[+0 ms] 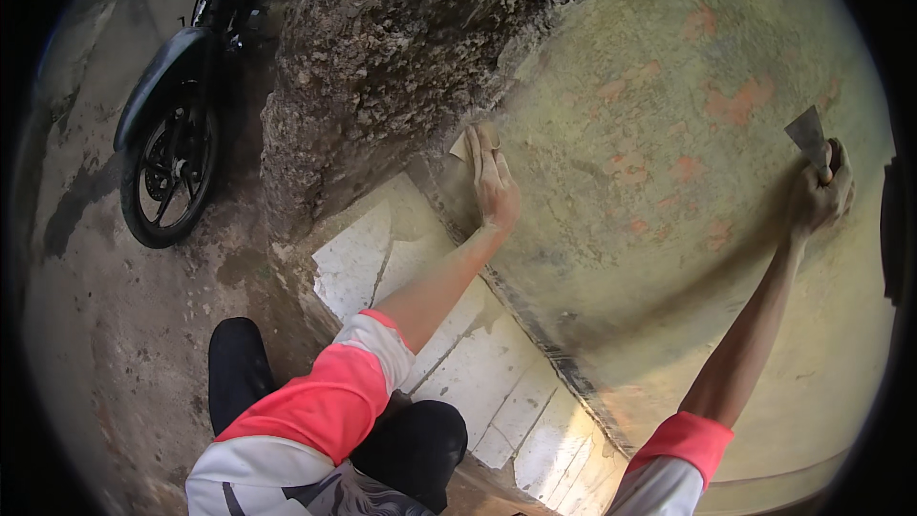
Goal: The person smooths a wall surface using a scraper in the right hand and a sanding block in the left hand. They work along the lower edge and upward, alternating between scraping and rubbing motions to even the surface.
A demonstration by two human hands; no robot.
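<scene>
- While the dark knees (415, 449) stand nearest, sleeves (330, 397) of pink and white lie beside and above them.
- Past the knees, cracked white tiles (458, 363) run along the foot of the wall (592, 277), which is greenish with orange patches.
- Beyond the tiles, the left hand (496, 189) is at the wall's lower left, fingers extended over a tan sheet (459, 146). The sheet lies under the fingers and shows at their side and tips; whether this grip pinches it, I cannot tell.
- Well to the right, the right hand (823, 199) has its grip curled tightly round the scraper (807, 130). The handle sits inside the curl; the blade juts past the knuckles, up and left.
- Beyond the left hand, dark rough rock (382, 67) borders the wall.
- Farthest left, a motorcycle (172, 153) stands on the ground (115, 325).
</scene>
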